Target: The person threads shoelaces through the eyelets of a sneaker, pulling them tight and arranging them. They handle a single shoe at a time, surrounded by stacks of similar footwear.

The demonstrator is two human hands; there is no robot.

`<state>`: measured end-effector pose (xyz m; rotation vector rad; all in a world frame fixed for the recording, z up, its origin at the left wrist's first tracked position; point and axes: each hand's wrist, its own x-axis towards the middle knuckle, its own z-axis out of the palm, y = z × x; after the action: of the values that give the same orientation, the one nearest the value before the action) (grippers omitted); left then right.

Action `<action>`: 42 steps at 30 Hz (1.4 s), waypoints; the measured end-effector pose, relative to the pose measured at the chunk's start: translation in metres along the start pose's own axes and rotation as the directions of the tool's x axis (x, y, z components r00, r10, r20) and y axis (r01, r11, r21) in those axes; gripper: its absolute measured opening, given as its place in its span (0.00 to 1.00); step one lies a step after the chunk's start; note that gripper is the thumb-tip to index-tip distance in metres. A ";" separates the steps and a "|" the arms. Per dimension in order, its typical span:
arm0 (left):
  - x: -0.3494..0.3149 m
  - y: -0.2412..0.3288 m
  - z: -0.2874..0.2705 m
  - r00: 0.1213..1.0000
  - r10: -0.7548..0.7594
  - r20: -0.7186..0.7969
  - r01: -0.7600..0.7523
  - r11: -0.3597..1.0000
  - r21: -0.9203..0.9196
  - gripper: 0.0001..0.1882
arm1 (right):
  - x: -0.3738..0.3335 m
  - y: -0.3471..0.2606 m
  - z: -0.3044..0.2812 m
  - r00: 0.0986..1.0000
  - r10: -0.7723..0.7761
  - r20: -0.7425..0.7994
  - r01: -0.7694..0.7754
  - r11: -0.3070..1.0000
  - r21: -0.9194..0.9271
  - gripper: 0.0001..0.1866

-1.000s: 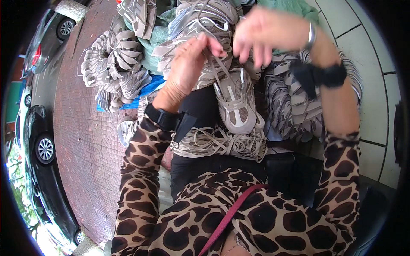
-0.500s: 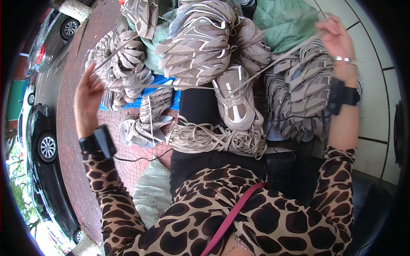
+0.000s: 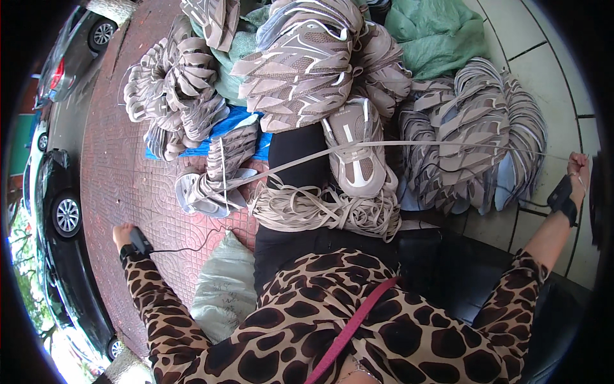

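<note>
A long beige shoelace (image 3: 448, 143) runs nearly taut across my lap, through the eyelet area of a grey-beige shoe upper (image 3: 361, 169) lying toe toward me. Far out at the right, my right hand (image 3: 579, 168) is closed on one end. My left hand (image 3: 123, 235), low at the left, is closed too; the lace slopes toward it and grows faint near the fingers. A tangled heap of beige laces (image 3: 326, 208) rests on my thighs, just below the shoe upper. Each wrist wears a black strapped device with a cable.
Bundled shoe uppers (image 3: 294, 77) are piled ahead, with another large bundle (image 3: 473, 128) at right and smaller ones (image 3: 182, 89) at left. Green sacks (image 3: 435, 38) stand behind. A pale sack (image 3: 224, 281) sits by my left side. Parked cars (image 3: 70, 217) line the far left.
Both hands have moved outward and down toward me, drawing far apart. The lace has straightened from a raised, angled path into a long line across the shoe upper.
</note>
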<state>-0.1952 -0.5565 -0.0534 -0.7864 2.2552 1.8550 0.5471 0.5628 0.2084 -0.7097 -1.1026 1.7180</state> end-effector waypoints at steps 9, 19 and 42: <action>-0.290 0.001 0.353 0.493 0.498 0.714 -0.723 0.690 0.018 0.09 | -0.190 0.273 0.317 0.924 0.309 0.226 0.024 0.542 -0.840 0.08; -0.396 -0.064 0.427 0.325 0.416 0.849 -0.875 0.473 0.103 0.08 | -0.243 0.406 0.350 0.782 0.394 0.483 0.266 0.490 -0.830 0.10; -0.365 -0.057 0.425 0.287 0.145 0.947 -0.839 0.515 0.176 0.15 | -0.259 0.411 0.370 0.712 0.138 0.689 0.671 0.156 -0.725 0.07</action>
<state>0.0464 -0.0475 -0.0587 1.0359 2.1697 0.8638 0.1764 0.1294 -0.0093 -0.5062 -2.7662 0.5969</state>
